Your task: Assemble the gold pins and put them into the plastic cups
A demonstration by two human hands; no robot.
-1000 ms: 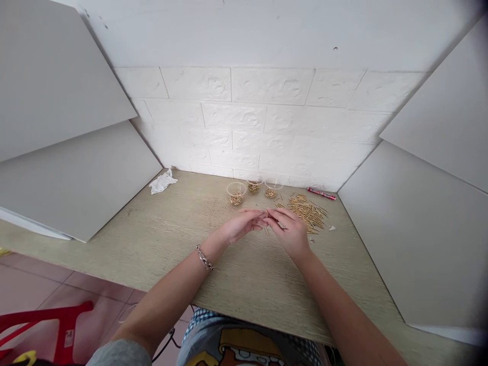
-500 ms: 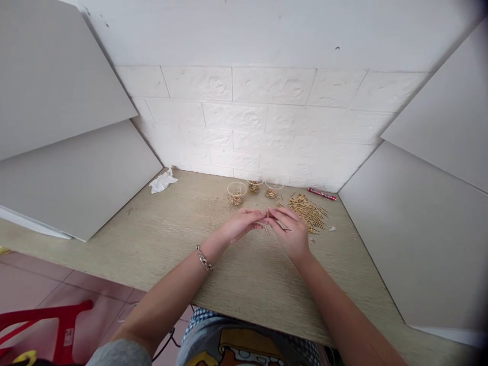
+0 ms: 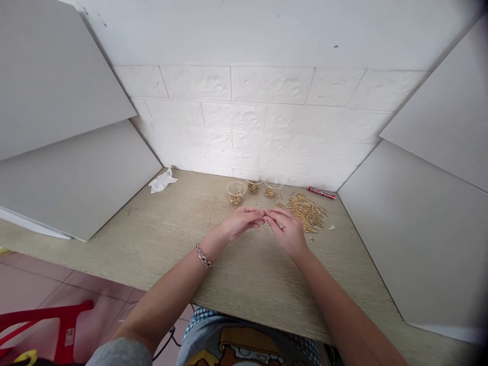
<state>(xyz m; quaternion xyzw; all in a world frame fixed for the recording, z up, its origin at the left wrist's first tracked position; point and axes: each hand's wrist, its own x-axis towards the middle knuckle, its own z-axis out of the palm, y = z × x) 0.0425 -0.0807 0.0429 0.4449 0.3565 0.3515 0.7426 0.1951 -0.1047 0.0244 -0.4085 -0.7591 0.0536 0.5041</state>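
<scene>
My left hand [image 3: 244,221], a bracelet on its wrist, is closed in a pinch, fingertips against those of my right hand [image 3: 286,231]. Whatever lies between the touching fingertips is mostly hidden; half a second earlier a small brass-coloured pin showed in the right pinch. A single brass-coloured pin [image 3: 266,230] rests on the table just beneath the hands. Beside my right hand spreads a pile of thin brass-coloured pins [image 3: 307,211]. Behind the hands stand three clear plastic cups with small golden parts inside: a left cup [image 3: 237,188], a middle cup [image 3: 254,181] and a right cup [image 3: 273,183].
The wooden table [image 3: 171,223] meets a white brick-patterned wall [image 3: 244,117]. Pale panels flank it, a left panel [image 3: 84,178] and a right panel [image 3: 415,244]. A crumpled white tissue [image 3: 163,181] lies back left, a red tube [image 3: 321,193] back right. A red stool [image 3: 66,330] stands on the floor.
My right hand has shifted slightly left, and its fingertips now press closer to those of my left hand. The pin that showed between them is now covered.
</scene>
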